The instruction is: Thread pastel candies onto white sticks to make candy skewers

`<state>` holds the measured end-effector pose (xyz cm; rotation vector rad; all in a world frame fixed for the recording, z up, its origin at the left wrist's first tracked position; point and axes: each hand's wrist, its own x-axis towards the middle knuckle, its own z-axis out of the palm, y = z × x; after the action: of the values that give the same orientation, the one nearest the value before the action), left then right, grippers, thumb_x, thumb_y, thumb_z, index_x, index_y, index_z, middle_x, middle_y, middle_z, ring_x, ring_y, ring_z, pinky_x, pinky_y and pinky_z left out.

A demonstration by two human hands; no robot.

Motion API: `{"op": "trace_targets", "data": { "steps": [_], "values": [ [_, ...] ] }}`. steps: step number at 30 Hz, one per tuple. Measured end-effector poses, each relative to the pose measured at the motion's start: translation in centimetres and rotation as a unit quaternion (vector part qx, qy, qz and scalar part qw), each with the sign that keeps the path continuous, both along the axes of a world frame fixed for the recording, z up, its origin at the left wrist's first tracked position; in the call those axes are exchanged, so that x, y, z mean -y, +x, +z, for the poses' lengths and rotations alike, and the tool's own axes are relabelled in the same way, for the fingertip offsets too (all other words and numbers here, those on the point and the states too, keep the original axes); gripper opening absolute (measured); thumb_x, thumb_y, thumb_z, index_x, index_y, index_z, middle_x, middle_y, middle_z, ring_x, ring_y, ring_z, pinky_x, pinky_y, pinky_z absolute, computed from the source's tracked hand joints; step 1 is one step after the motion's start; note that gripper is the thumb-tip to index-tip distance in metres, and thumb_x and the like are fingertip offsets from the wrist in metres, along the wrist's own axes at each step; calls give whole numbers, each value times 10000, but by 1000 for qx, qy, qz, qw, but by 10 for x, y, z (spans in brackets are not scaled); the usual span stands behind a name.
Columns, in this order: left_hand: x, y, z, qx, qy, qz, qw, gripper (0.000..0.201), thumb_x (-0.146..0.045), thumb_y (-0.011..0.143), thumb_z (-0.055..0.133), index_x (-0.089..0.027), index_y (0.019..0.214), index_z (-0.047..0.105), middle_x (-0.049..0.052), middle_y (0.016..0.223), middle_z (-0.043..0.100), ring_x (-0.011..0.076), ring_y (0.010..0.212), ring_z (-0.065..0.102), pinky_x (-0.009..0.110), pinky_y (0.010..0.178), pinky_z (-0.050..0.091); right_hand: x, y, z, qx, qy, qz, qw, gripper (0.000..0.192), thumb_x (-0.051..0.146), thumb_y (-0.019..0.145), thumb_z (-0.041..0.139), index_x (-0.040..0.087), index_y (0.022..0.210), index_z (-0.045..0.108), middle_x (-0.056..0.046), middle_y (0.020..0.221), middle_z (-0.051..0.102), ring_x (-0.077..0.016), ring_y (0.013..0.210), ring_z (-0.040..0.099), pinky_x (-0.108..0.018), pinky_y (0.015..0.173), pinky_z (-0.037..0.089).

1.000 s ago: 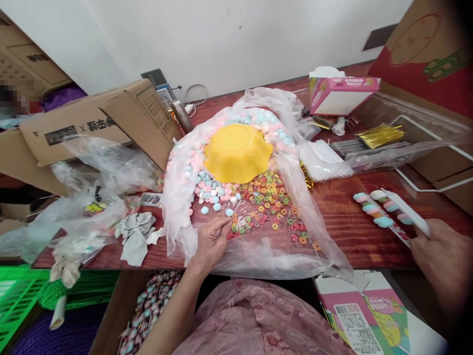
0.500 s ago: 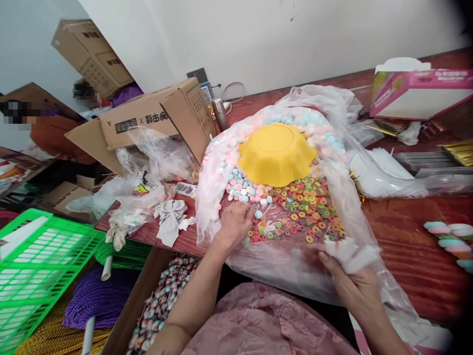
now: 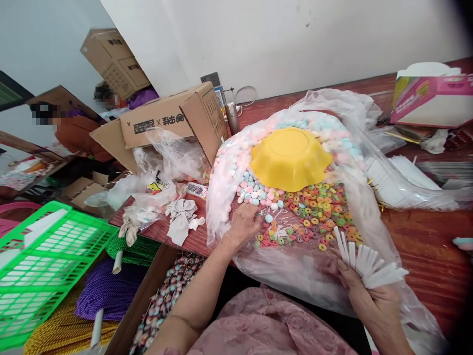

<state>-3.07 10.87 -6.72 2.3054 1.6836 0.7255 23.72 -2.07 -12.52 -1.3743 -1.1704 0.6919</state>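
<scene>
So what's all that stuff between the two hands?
In the head view, colourful ring candies lie on the clear plastic bag between the left hand and the right hand, which holds white sticks.

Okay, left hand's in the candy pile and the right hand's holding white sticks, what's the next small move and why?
Probably pinch one pastel candy with the left hand: its fingertips already rest among the loose pieces on the plastic bag, while the right hand holds the fanned white sticks beside them.

Left hand point(image 3: 244, 224) extended forward, palm down, fingers point(image 3: 254, 212) curled and pinched. Right hand point(image 3: 369, 296) lower, fingers closed in a grip, thumb up.
</scene>
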Motion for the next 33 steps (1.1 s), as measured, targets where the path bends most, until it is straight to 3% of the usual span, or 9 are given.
{"op": "trace_targets", "data": {
  "steps": [4, 8, 12, 16, 20, 24, 27, 30, 33],
  "values": [
    [-3, -16, 1, 97, 7, 65, 993, 348, -128, 810, 587, -163, 1147, 666, 53, 939, 701, 159, 789, 631, 281, 732, 517, 2, 0, 3, -10, -24, 42, 999, 201, 390, 864, 654, 210, 853, 743, -10, 679, 612, -145, 564, 528, -278, 547, 517],
    [-17, -28, 6, 120, -25, 67, 990, 222, -229, 809, 660, -151, 1006, 726, -4, 708, 658, 130, 633, 594, 243, 625, 488, 1, -1, 9, -15, -13, 35, 999, 198, 393, 860, 661, 217, 885, 748, -5, 662, 590, -152, 586, 540, -267, 521, 489],
    [-35, -29, 9, 95, -10, 96, 991, 299, -247, 833, 658, -133, 1106, 697, 57, 855, 669, 175, 764, 614, 308, 754, 502, 0, -3, 17, -42, 2, 16, 999, 166, 391, 839, 687, 236, 810, 737, -6, 660, 592, -154, 579, 544, -276, 515, 477],
    [-46, -23, 10, 63, -18, 85, 994, 211, -96, 774, 632, -152, 954, 728, 92, 938, 664, 224, 923, 610, 368, 897, 469, 0, -1, 13, -97, -1, 5, 995, 160, 384, 820, 716, 224, 818, 711, 0, 655, 607, -137, 513, 511, -289, 505, 472],
    [-50, -26, 12, 60, -40, 76, 994, 216, -91, 785, 589, -166, 938, 721, 70, 897, 676, 214, 910, 613, 347, 883, 470, 0, 0, 8, -114, -15, 8, 993, 206, 405, 820, 714, 204, 791, 681, -8, 646, 603, -137, 499, 505, -285, 470, 455],
    [-44, -37, 17, 74, -92, 70, 990, 185, -194, 826, 576, -139, 941, 711, 26, 788, 674, 161, 733, 602, 267, 693, 474, 1, 0, 4, -72, -31, 28, 997, 247, 443, 838, 681, 207, 764, 688, -17, 654, 619, -153, 530, 541, -301, 529, 503],
    [-28, -42, 21, 71, -163, 22, 984, 153, -224, 792, 611, -136, 845, 724, -13, 667, 646, 129, 600, 561, 221, 560, 418, 2, 1, 0, -34, -27, 34, 998, 246, 435, 852, 662, 215, 746, 691, -13, 621, 602, -165, 556, 555, -295, 540, 500],
    [-10, -42, 25, 55, -213, -29, 975, 111, -213, 753, 635, -154, 719, 723, -36, 582, 607, 114, 545, 522, 217, 539, 385, 1, 4, -3, 9, -15, 70, 997, 223, 406, 863, 656, 214, 761, 705, -21, 660, 633, -158, 560, 554, -280, 534, 492],
    [3, -42, 29, 39, -215, -42, 975, 126, -225, 763, 629, -168, 700, 723, -29, 603, 605, 122, 577, 518, 234, 593, 400, 0, 5, -1, 50, 9, 92, 994, 213, 397, 864, 651, 220, 768, 721, -21, 677, 650, -160, 570, 569, -283, 573, 515]
  ]
}}
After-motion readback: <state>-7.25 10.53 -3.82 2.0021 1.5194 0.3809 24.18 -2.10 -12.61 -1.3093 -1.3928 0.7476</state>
